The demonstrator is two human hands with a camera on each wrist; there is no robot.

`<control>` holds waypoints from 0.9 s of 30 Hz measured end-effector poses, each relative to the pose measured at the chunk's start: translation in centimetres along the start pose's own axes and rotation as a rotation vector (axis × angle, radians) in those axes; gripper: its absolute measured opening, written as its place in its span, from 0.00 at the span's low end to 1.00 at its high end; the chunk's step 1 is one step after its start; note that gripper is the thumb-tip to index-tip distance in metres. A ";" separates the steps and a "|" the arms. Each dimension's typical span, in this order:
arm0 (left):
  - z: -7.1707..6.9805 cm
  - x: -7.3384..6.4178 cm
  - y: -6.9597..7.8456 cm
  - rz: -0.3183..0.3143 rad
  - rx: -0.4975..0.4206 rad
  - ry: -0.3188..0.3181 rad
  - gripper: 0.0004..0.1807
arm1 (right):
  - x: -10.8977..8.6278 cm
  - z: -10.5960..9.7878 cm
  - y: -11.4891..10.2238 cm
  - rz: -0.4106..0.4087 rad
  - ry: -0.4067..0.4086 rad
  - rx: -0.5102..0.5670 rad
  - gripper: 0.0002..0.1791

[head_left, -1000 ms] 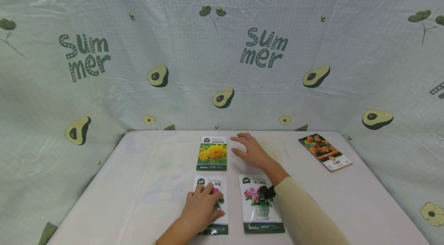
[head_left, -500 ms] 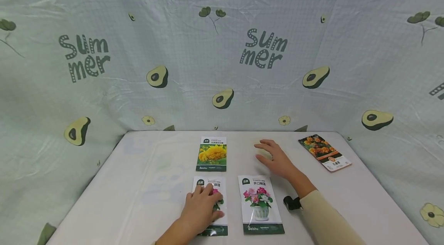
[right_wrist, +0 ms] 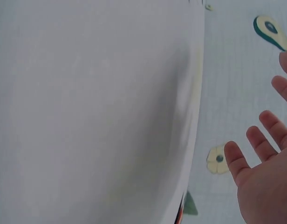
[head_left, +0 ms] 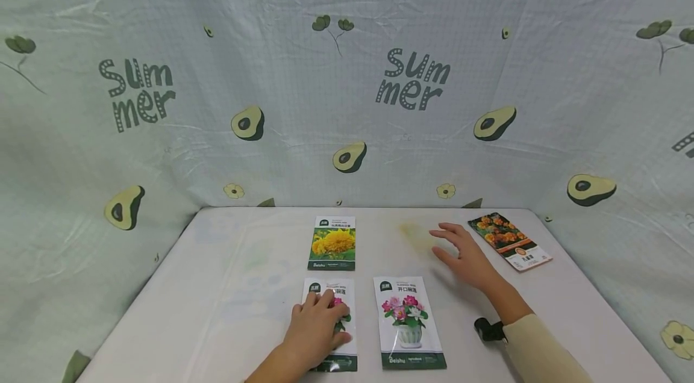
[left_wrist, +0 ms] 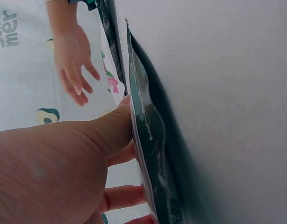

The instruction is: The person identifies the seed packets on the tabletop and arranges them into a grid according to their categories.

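Note:
My left hand rests on a flower seed packet, covering much of its front. In the left wrist view, the thumb and fingertips touch the face of that packet, which is seen nearly edge-on. My right hand hovers above the table with fingers loosely spread and nothing in them. A second seed packet with pink flowers in a white pot lies to the right of the left hand. Behind the left hand is a yellow-flower seed packet. An orange-flower seed packet lies tilted, right of the right hand.
All the packets lie on a white-covered table. Behind and beside it hangs a pale curtain printed with avocados and "summer". A small black device is on the right wrist.
My right hand has moved right, away from the yellow-flower packet toward the orange-flower one, uncovering the right pink-flower packet. The left hand and the packets have stayed in place.

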State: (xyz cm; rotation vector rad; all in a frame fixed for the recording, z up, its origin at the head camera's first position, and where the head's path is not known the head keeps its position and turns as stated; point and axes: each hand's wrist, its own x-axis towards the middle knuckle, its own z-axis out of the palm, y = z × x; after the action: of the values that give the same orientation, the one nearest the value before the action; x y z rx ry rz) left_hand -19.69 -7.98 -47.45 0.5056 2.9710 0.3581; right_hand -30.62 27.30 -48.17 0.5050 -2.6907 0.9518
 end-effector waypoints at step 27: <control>0.2 0.0 -0.2 0.012 -0.003 0.011 0.22 | -2.5 -7.6 6.2 0.077 0.097 -0.159 0.23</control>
State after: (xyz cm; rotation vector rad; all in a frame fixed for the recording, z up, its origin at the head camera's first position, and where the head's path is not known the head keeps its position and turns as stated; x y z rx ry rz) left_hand -19.70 -8.10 -47.66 0.5225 2.9786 0.3681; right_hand -29.95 37.28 -46.72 0.3168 -2.6858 0.7522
